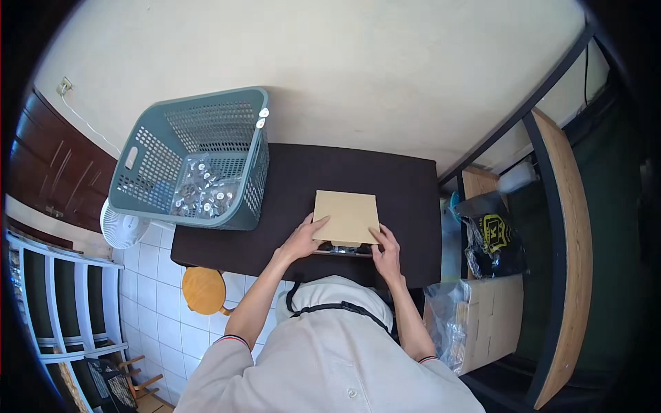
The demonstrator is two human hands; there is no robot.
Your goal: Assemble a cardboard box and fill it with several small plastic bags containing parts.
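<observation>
A flat tan cardboard box [346, 215] lies near the front edge of the dark-covered table [337, 162]. Its lid is slightly raised along the near side, and a strip of shiny, dark contents shows through the gap, too small to name. My left hand [301, 238] grips the box's left near corner, thumb on top. At the right near corner my right hand [387, 252] holds it the same way, with its thumb on the lid and its fingers down the side. The fingers under the box are partly hidden.
A grey-green laundry basket [258, 172] stands on the table's left, with several small clear-wrapped pieces inside. On the floor are a round wooden stool [204, 290] and a white fan [124, 226]. At right stand a shelf frame [561, 261], a black bag [492, 234] and cardboard [494, 316].
</observation>
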